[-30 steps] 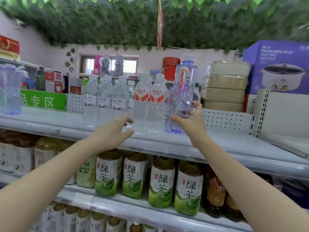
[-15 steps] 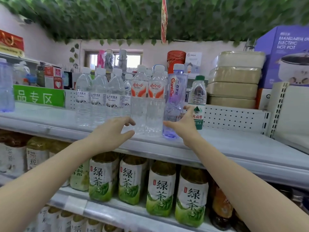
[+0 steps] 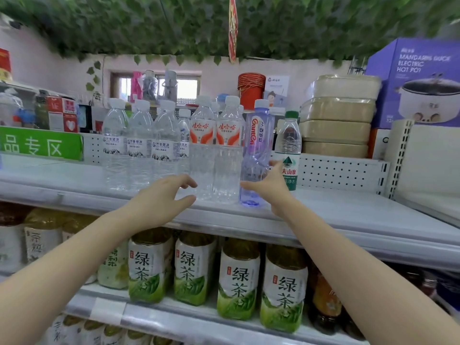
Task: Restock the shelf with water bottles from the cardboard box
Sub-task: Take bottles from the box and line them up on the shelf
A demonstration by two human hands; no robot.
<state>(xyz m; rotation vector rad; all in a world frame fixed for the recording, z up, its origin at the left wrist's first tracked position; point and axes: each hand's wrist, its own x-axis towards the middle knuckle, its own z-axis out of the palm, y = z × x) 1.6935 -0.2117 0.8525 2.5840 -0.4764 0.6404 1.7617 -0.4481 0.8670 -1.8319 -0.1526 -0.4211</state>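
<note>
purple-tinted plastic bottle (image 3: pixel 257 135) with a white cap stands upright on the top shelf (image 3: pixel 348 207), base down on the grey deck near the front edge. right hand (image 3: pixel 270 189) wraps its lower part: thumb up along the bottle's right side, fingers curled across the near face. left hand (image 3: pixel 159 200) hangs just in front of the row, fingers loosely spread and a bit curled, holding nothing; cannot tell if the fingertips touch a bottle.

the purple-tinted bottle sits at the right end of the front row, just beside two clear orange-label bottles (image 3: pixel 215 150) on its left. further left, three clear white-label bottles (image 3: pixel 139 145), more behind them. a smaller green-cap bottle (image 3: pixel 288 138) stands just right and slightly farther back, against the perforated back panel.

far right: stacked tan lidded containers (image 3: pixel 338 115) and a purple hot pot box (image 3: pixel 418 80). far left: a green sign (image 3: pixel 39 145). a red tub (image 3: pixel 251 85) sits behind the row. green tea bottles (image 3: pixel 239 277) fill the shelf below. a leaf garland (image 3: pixel 174 26) runs overhead.
</note>
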